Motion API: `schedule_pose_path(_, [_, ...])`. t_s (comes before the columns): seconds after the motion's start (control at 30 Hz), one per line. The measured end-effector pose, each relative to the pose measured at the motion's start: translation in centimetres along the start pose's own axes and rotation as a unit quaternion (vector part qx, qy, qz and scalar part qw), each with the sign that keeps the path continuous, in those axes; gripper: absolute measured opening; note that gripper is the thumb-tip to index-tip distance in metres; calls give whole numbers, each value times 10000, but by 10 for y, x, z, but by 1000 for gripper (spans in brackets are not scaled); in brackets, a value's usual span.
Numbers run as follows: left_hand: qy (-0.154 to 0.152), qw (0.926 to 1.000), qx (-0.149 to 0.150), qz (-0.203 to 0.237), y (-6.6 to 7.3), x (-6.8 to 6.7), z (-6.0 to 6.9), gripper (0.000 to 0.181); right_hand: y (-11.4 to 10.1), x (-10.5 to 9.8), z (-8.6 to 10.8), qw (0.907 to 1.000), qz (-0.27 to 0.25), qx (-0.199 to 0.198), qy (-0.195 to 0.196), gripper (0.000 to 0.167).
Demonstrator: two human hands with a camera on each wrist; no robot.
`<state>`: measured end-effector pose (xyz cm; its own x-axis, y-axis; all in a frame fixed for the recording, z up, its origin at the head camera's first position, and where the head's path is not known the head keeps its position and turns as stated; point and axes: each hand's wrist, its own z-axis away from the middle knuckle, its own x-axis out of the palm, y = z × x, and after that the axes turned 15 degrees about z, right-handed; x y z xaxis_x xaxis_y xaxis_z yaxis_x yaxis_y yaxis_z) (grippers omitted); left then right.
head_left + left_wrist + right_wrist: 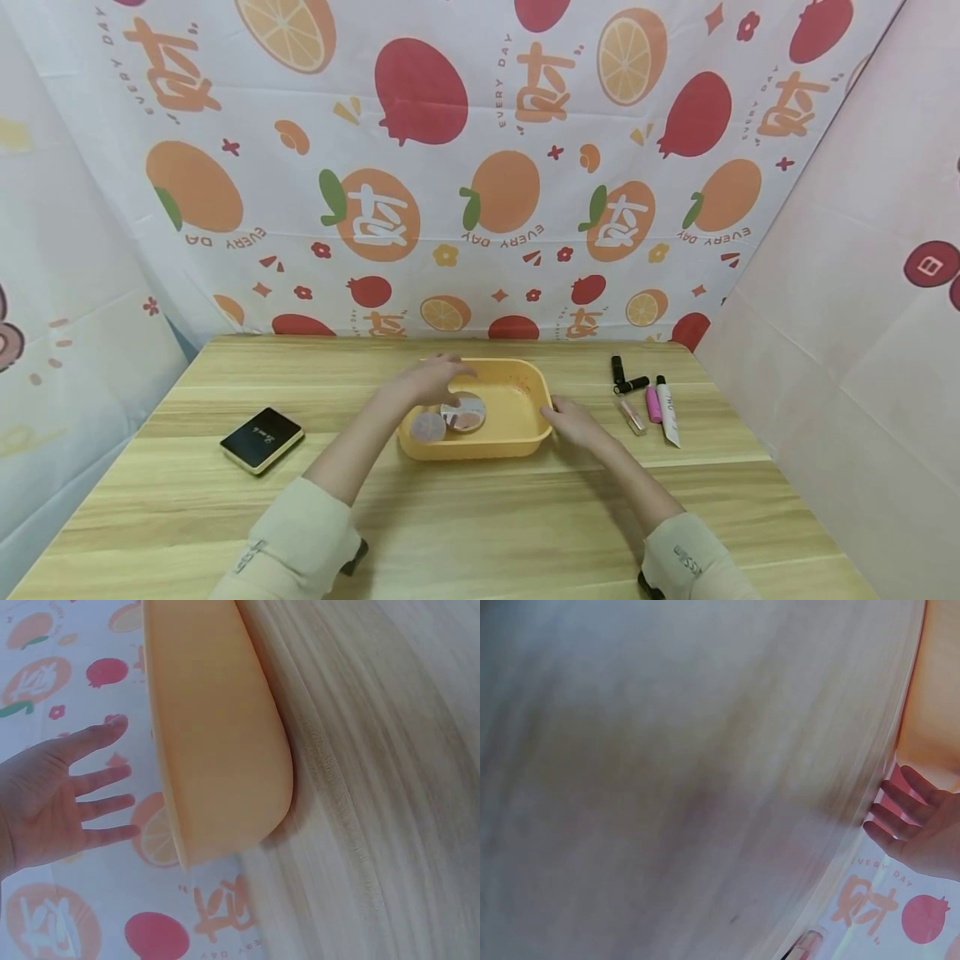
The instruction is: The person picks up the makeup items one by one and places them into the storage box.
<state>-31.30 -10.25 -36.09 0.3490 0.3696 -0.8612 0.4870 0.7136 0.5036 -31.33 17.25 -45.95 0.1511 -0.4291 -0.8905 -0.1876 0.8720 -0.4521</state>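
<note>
A yellow plastic basin [480, 450] stands on the wooden table. Inside its left part lie a shiny round disc [471, 414], mirror-like, and a paler translucent round piece [428, 427] touching or close beside it. My left hand [435, 382] hovers over the basin's left side, fingers spread and holding nothing; the left wrist view shows the same hand [56, 799] with straight fingers. At the basin's right end, my right hand [577, 423] touches the rim. Straight, spread fingers of that hand [922, 825] show in the right wrist view; its thumb is hidden there.
A black square case [262, 439] with a gold edge lies at left. On the right are two black tubes [617, 369], a clear pinkish tube [632, 415], a pink tube [653, 404] and a white squeeze tube [667, 412]. A fruit-print cloth [480, 275] hangs behind the table.
</note>
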Motion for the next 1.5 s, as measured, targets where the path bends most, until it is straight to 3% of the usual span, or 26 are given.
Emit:
schedule_pose_path(0.5, [324, 9992, 240, 17, -9, -5, 18, 49, 0, 4, 4, 10000, 2, 55, 26, 46])
schedule_pose_path(0.7, [478, 9986, 207, -88, -14, -10, 27, 48, 1, 4, 4, 10000, 9, 12, -7, 47])
schedule_pose_path(0.97, [584, 9981, 88, 160, -18, -17, 36, 50, 1, 5, 6, 10000, -4, 48, -7, 46])
schedule_pose_path(1.2, [647, 9976, 170, 196, -25, -19, 41, 48, 0, 3, 6, 10000, 13, 52, 33, 47])
schedule_pose_path(1.5, [727, 9962, -91, 480, -35, -25, 50, 49, -1, 3, 4, 9999, 134, 28, 38, 46])
